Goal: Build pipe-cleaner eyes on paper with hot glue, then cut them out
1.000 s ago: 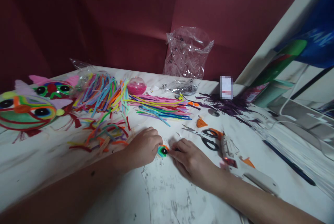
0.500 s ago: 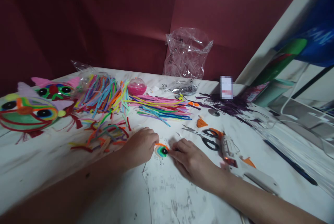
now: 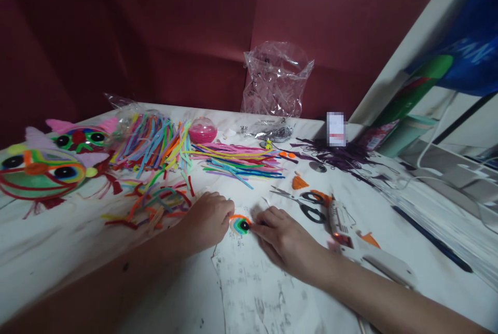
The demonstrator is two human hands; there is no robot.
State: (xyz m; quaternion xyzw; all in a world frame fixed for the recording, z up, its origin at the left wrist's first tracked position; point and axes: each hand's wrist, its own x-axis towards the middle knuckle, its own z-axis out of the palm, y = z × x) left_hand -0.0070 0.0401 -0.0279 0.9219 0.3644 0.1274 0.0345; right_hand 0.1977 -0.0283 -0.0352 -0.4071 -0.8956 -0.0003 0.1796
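A small round craft eye (image 3: 240,224), ringed in green and orange pipe cleaner with a black centre, lies on a printed paper sheet (image 3: 257,292) on the white table. My left hand (image 3: 206,221) is curled beside its left edge, fingers pressed against the orange outer ring. My right hand (image 3: 280,238) pinches its right edge with closed fingertips. Both hands touch the eye from opposite sides.
Black-handled scissors (image 3: 307,207) and a white glue gun (image 3: 350,235) lie just right of my right hand. Loose coloured pipe cleaners (image 3: 233,160) spread behind, with a pink dome (image 3: 203,129), a clear plastic bag (image 3: 277,80), purple scraps (image 3: 342,155) and two finished pipe-cleaner faces (image 3: 42,168) at left.
My left hand has slid slightly left, uncovering more of the eye's orange ring. My right hand stays in place on the eye.
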